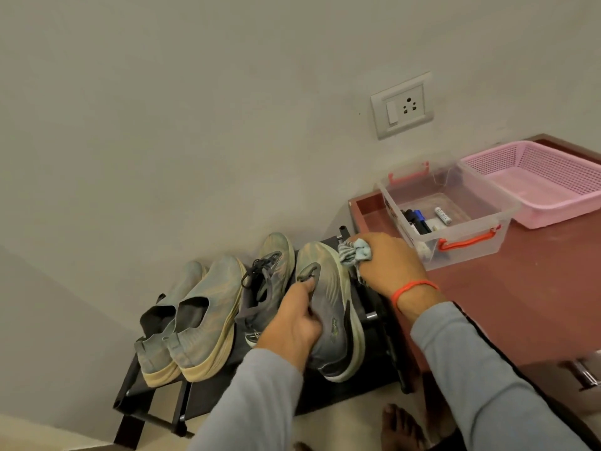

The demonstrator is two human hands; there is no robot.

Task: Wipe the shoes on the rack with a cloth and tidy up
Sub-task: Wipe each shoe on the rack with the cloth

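Plainly the sneaker at lower centre of the frame, rightmost on the black rack, looks light and soft in the knit upper, stiffer in the foam sole. The left hand curls its fingers round the tongue and collar, a sound place to steady it. The right hand holds a bunched, limp cloth closed in its grip, at the toe rim. A small mark on the shoe's side may be a logo, unreadable; so too the battery label in the clear box on the bench.
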